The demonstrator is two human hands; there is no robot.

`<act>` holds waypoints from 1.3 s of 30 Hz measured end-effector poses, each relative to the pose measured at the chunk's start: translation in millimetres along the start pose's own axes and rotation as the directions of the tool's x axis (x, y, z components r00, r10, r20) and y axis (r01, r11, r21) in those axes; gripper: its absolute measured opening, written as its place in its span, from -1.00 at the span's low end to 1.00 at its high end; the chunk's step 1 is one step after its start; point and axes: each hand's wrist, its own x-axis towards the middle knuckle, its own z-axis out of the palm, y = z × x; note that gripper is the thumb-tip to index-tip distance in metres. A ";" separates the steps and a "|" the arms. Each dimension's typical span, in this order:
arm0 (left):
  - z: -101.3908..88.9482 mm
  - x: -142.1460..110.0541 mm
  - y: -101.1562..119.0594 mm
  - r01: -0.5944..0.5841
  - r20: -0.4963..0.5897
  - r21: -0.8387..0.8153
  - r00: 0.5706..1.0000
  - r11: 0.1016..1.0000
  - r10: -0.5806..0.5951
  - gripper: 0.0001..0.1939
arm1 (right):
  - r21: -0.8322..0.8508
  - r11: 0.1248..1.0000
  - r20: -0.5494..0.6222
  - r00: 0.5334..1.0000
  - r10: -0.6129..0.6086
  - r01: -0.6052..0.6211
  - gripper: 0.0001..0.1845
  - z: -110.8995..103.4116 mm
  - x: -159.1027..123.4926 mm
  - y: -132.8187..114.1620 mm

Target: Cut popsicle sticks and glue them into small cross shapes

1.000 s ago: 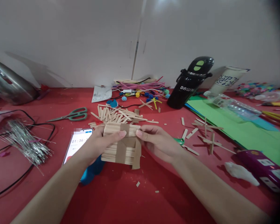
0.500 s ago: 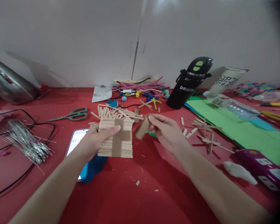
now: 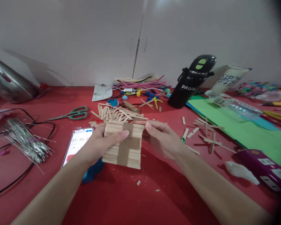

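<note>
A stacked bundle of wooden craft sticks (image 3: 111, 153) with brown paper bands (image 3: 123, 153) on its front is held up over the table. My left hand (image 3: 100, 143) grips it from the left, thumb pressed across the front band. At the upper right corner, my right hand (image 3: 164, 136) pinches the same bundle; its fingers are partly hidden behind the sticks. Just beyond lies a pile of loose craft sticks (image 3: 106, 112), with a brown paper piece (image 3: 129, 105) on top.
A phone (image 3: 81, 140) and green-handled scissors (image 3: 78, 113) lie left, near silver wire stems (image 3: 28, 142). A black bottle (image 3: 189, 84) stands at the back. Green paper sheets (image 3: 255, 128), stick crosses (image 3: 212, 142) and a purple device (image 3: 259, 162) occupy the right.
My right hand has let go of the brown paper piece, which now lies on the stick pile, and has taken hold of the bundle. The bundle has shifted right and slightly towards me.
</note>
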 end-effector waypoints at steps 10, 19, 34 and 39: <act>13.8 -10.6 3.1 0.069 -0.033 -0.117 0.997 0.991 -0.073 -0.51 | 0.175 0.971 0.050 0.986 0.159 -0.165 -0.62 2.4 -2.0 -1.8; 16.3 -10.1 2.7 0.035 0.006 -0.156 0.999 0.987 -0.035 -0.51 | 0.233 0.951 0.078 0.978 0.192 -0.205 -0.64 -0.8 -0.8 3.7; 13.0 -8.8 1.0 0.059 -0.034 -0.133 0.997 0.989 -0.064 -0.41 | 0.248 0.952 0.020 0.983 0.180 -0.179 -0.72 7.6 -1.9 1.7; 10.8 -6.8 -2.0 0.031 -0.008 -0.106 0.999 0.994 -0.032 -0.43 | 0.297 0.941 0.016 0.987 0.161 -0.159 -0.74 6.9 -0.2 6.6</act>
